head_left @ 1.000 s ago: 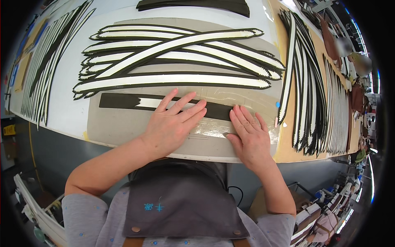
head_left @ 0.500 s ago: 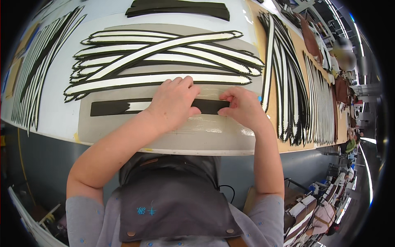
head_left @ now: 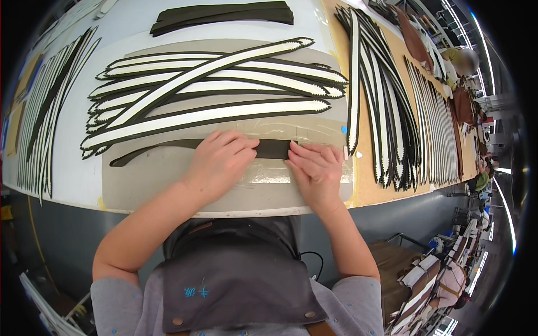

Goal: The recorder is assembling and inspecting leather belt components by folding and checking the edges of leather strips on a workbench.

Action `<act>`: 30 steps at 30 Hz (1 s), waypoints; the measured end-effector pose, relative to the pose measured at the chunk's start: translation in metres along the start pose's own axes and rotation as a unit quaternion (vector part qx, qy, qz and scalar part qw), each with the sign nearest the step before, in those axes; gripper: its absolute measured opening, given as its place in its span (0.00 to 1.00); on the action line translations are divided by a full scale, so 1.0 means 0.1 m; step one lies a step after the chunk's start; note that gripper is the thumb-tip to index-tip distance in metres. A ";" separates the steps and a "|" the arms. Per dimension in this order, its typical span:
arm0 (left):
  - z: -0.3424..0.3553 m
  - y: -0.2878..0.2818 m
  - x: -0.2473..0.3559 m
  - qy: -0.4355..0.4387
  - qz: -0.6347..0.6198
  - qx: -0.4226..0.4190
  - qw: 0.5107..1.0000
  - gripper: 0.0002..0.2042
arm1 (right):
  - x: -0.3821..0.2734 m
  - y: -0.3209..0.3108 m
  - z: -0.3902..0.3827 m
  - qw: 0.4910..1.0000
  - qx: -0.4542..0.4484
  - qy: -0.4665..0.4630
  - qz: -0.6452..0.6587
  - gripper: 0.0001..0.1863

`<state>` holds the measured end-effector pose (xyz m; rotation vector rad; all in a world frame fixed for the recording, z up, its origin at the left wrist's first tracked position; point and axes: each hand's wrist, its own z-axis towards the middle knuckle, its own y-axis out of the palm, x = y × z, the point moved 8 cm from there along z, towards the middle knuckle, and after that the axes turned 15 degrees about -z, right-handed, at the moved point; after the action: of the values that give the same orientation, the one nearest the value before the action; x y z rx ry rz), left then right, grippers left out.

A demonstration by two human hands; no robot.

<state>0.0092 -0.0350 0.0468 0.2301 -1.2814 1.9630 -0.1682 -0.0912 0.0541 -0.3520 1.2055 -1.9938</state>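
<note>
A dark black strip [head_left: 274, 149], apparently leather, lies across the grey mat [head_left: 162, 196] in front of me. Its left part bends and twists, and no white shows on it. My left hand [head_left: 221, 163] is closed on the strip's middle, fingers bent over its edge. At its right end, my right hand [head_left: 316, 169] pinches the strip between thumb and fingers. Just beyond my hands rests a loose pile of black strips with white centres [head_left: 207, 116], their tips pointed and jagged, one crossing diagonally over the others.
A stack of plain black strips [head_left: 224, 17] lies at the far side of the table. Bundles of black-and-white strips [head_left: 386, 106] cover the brown board [head_left: 358, 193] on the right. More narrow strips [head_left: 56, 117] are laid out at the left. The table's front edge [head_left: 246, 214] is close to me.
The strip's white area on the left no longer shows; that part is now dark and bent. My right hand has moved left and nearer me, now gripping the strip's end from the right.
</note>
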 end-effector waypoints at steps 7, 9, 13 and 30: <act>-0.08 -0.03 0.03 -0.040 -0.021 -0.019 0.999 0.12 | -0.10 0.02 -0.17 0.995 -0.091 0.013 -0.048 0.20; -0.08 -0.03 0.02 -0.047 -0.026 -0.022 0.998 0.12 | -0.11 0.04 -0.18 0.994 -0.106 0.018 -0.023 0.21; -0.06 -0.06 0.01 -0.070 -0.042 -0.009 0.997 0.10 | -0.10 0.04 -0.19 0.995 -0.102 0.018 -0.013 0.21; -0.01 -0.02 -0.04 -0.076 -0.063 -0.020 0.995 0.09 | -0.02 0.06 -0.23 0.993 -0.103 0.040 0.031 0.24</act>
<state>0.0135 -0.0352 0.0457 0.4374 -1.3682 1.8386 -0.1771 -0.0770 0.0371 -0.3351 1.4596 -1.8504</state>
